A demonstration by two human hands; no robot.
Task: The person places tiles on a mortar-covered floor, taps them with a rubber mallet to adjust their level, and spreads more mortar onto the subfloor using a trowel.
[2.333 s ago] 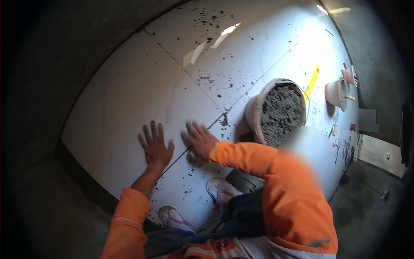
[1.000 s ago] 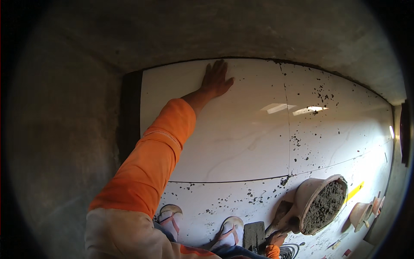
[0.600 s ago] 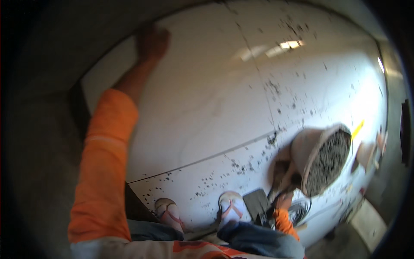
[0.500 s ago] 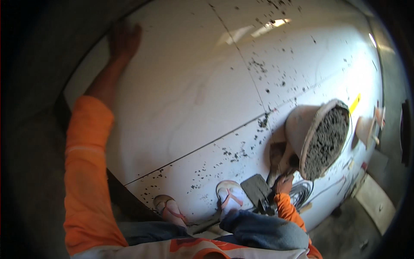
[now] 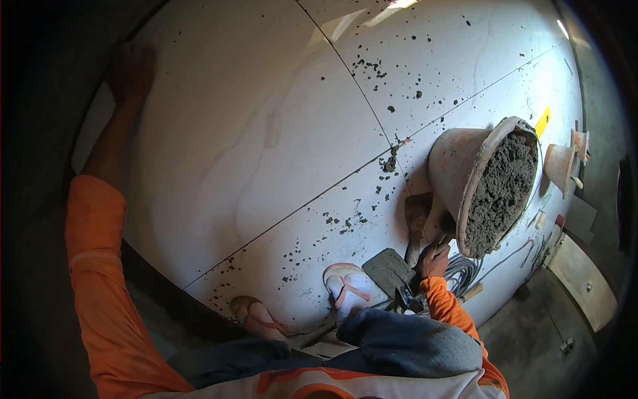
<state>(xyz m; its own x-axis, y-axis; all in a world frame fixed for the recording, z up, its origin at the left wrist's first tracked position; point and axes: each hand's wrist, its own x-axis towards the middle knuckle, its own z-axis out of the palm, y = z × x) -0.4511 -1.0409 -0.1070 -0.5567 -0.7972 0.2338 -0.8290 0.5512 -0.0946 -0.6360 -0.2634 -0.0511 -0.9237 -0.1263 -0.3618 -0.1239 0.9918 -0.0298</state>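
My left hand [image 5: 131, 74] rests at the far left edge of a large white floor tile [image 5: 219, 113], fingers apart and holding nothing. On the right, my right hand [image 5: 435, 262] is closed around the handle of what looks like a mallet [image 5: 449, 225] with a dark head, partly hidden beside the bucket. That bucket [image 5: 458, 159] is full of grey mortar [image 5: 502, 193] and stands just beyond the hand. A trowel [image 5: 417, 211] lies to the left of the hand. Nearer my foot is a flat, mortar-coated square blade [image 5: 389, 272].
Mortar crumbs [image 5: 345, 219] are scattered over the tiles and along the joints. Coiled grey cable [image 5: 464, 271] lies right of my right hand. A smaller bucket [image 5: 560, 166] and a yellow strip [image 5: 543, 122] are farther right. My sandalled feet [image 5: 349, 292] stand at the near tile edge.
The view has shifted, so the bucket and tiles sit higher in the picture. My left hand appears farther left along the tile edge; my right hand keeps its grip.
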